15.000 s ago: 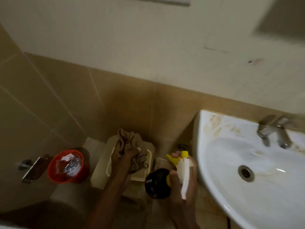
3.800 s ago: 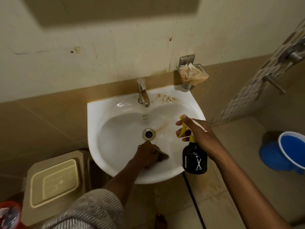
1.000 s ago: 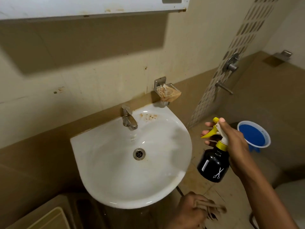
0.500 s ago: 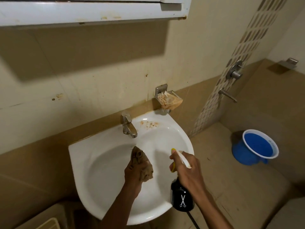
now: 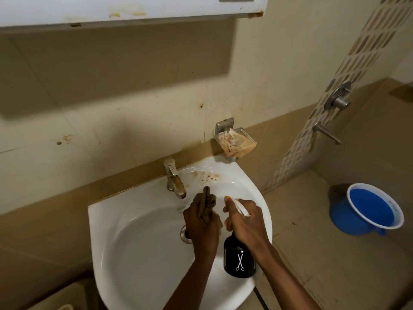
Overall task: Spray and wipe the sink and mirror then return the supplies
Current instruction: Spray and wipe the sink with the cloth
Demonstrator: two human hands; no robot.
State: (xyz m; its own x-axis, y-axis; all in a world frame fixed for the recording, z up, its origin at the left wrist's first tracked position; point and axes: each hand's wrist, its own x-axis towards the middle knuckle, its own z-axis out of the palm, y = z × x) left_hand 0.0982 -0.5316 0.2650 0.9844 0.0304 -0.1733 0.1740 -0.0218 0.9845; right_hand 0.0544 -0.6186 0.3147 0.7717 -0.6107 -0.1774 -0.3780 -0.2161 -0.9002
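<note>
- Left hand [image 5: 202, 222]: closed around a bunched brown cloth [image 5: 206, 203], held at frame centre over the basin, just below the tap [image 5: 174, 179].
- Right hand [image 5: 244, 222]: wrapped around the head of a black spray bottle [image 5: 239, 260]. The bottle body hangs over the lower-right rim of the sink [image 5: 134, 253]; the nozzle points toward the upper part of the frame.
- Step in hand, as judged: the sink is being sprayed and wiped; brown stains [image 5: 206, 175] remain on the sink ledge right of the tap.
- Next move, as judged: bring the cloth onto the stained ledge, or aim the nozzle there first. The mirror and return of supplies remain.
- Hidden: the left hand covers most of the drain [image 5: 184, 234]; the trigger finger position cannot be made out.
- Cut off: only the underside of a white cabinet [image 5: 134, 10] shows at the top edge; no mirror surface is visible.
- Surroundings: a soap dish [image 5: 237, 142] on the wall at centre right; a blue bucket [image 5: 371, 209] on the floor at right.
</note>
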